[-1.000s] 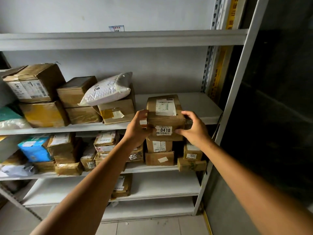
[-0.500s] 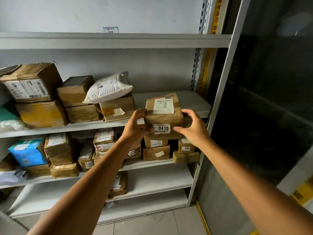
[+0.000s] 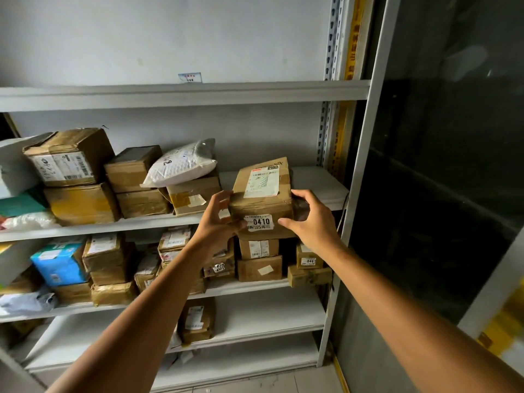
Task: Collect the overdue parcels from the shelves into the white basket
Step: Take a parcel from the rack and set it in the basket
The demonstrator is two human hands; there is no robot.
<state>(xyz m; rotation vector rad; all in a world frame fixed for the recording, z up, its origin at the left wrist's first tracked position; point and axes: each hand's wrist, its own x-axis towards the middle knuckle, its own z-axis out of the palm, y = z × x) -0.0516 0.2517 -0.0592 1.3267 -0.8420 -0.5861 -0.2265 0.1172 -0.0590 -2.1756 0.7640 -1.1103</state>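
Parcel 0410 tilts over the front lip of the middle shelf, its long axis running near to far, held between both hands, which are equally near. The left hand curls its fingers on the left face, and the right hand on the right face. I judge the near side open for pulling out, while a grey upright stands close on the right.

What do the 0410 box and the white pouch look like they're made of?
0410 box: likely cardboard, matte brown and creased, with glossy tape and paper labels. White pouch: probably a plastic bubble mailer, judging by its dimpled, slightly shiny skin.
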